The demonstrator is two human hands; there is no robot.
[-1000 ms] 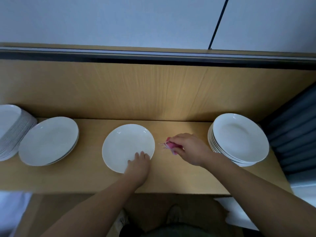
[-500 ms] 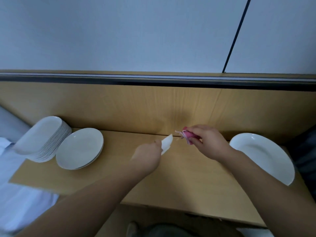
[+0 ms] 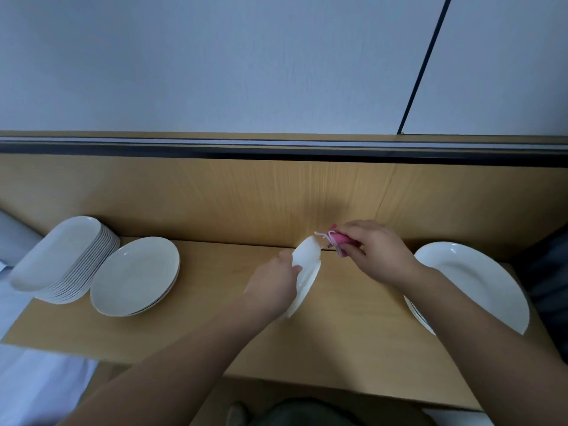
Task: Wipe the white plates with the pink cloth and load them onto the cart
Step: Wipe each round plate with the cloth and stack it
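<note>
The plate (image 3: 307,265) stands tilted on edge above the middle of the tabletop (image 3: 215,333); whether its lower rim touches the wood cannot be told. The left hand (image 3: 273,284) grips it at the near rim. The right hand (image 3: 378,253) is clamped on the bunched pink cloth (image 3: 339,241), just beside the upper rim. Judgement: the plate is rigid, smooth, probably slippery and breakable. Hold it by the rim and wipe with light pressure. Other plates rest at the sides: right stack (image 3: 473,281), left pile (image 3: 135,275), slanted stack (image 3: 61,256).
</note>
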